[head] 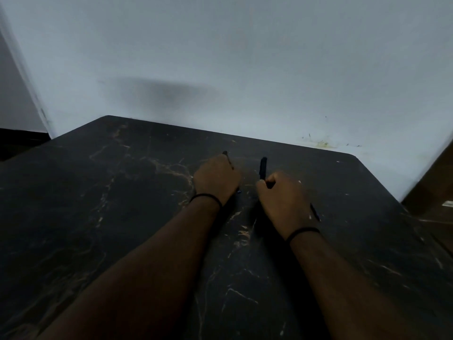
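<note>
Clenching a dark pen [263, 168] pointing to 12 o'clock, the right hand [282, 196] is resting on the black table [98, 204]. At its 9 o'clock the left hand [217, 179] is gripping a thinner stick [228, 160] (blurred). Both pieces are sitting apart, so any joining is seemingly not yet done.
</note>
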A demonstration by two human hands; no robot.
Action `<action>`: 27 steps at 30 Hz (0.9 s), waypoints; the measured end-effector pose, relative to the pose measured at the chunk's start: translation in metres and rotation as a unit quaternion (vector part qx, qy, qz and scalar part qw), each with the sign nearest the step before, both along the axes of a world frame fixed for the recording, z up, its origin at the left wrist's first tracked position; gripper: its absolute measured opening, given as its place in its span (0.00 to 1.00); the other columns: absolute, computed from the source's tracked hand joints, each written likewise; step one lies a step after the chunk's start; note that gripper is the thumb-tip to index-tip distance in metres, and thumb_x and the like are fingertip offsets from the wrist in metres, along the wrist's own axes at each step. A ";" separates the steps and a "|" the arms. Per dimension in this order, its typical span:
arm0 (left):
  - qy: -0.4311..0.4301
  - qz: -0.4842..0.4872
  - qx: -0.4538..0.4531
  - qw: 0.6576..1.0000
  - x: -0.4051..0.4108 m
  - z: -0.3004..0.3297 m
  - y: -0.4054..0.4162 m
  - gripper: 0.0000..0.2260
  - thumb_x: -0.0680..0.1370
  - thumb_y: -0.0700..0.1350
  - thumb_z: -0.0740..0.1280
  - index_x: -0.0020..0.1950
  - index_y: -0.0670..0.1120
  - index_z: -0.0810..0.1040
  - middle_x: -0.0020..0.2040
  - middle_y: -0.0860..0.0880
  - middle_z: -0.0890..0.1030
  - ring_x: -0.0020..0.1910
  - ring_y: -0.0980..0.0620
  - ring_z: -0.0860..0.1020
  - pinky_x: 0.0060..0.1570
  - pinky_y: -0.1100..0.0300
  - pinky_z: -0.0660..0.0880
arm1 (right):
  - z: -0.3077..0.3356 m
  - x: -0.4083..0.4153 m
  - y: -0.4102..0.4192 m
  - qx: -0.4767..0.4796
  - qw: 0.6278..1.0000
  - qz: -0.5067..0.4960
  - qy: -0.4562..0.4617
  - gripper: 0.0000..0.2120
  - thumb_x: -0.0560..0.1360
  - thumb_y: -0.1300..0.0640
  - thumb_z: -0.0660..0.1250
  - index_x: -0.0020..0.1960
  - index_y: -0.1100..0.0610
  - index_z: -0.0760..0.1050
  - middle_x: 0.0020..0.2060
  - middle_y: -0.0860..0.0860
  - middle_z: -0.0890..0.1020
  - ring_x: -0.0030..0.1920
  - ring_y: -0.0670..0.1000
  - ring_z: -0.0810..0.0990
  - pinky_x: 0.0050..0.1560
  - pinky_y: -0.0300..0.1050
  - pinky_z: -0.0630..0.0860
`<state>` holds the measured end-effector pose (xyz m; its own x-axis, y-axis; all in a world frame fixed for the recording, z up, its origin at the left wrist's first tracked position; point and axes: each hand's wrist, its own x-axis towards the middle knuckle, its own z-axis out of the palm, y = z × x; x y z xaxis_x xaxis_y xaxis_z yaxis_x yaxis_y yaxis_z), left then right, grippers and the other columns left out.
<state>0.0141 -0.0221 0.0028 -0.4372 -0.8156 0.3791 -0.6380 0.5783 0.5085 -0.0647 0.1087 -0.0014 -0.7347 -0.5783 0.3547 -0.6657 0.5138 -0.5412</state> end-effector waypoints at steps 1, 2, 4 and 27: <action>0.010 0.008 0.018 1.000 0.003 0.000 -0.002 0.09 0.77 0.50 0.62 0.42 0.47 0.75 0.42 0.46 0.81 0.42 0.46 0.80 0.39 0.57 0.72 | 0.002 0.003 -0.003 0.021 1.000 -0.003 0.013 0.14 0.77 0.46 0.62 0.38 0.53 0.72 0.34 0.50 0.79 0.37 0.52 0.77 0.39 0.46 0.68; 0.019 0.013 0.030 0.999 0.004 0.001 -0.003 0.09 0.77 0.50 0.62 0.42 0.47 0.76 0.41 0.47 0.81 0.42 0.46 0.80 0.39 0.56 0.74 | 0.004 0.005 -0.006 0.042 0.999 -0.005 0.026 0.15 0.78 0.47 0.61 0.37 0.54 0.72 0.35 0.51 0.79 0.39 0.54 0.78 0.39 0.46 0.70; 0.028 0.011 0.043 0.999 0.006 0.002 -0.002 0.11 0.77 0.51 0.61 0.41 0.46 0.77 0.39 0.46 0.81 0.40 0.45 0.80 0.40 0.55 0.77 | 0.008 0.008 -0.010 0.085 0.995 -0.007 0.053 0.16 0.79 0.47 0.59 0.38 0.56 0.73 0.37 0.54 0.80 0.43 0.57 0.81 0.43 0.47 0.76; 0.174 -0.255 -0.145 0.940 -0.004 0.007 0.036 0.08 0.80 0.49 0.62 0.46 0.47 0.76 0.41 0.51 0.77 0.39 0.49 0.76 0.37 0.54 0.72 | 0.011 -0.004 0.005 -0.305 0.946 0.076 -0.075 0.16 0.82 0.43 0.60 0.38 0.47 0.75 0.30 0.43 0.78 0.29 0.40 0.73 0.29 0.32 0.66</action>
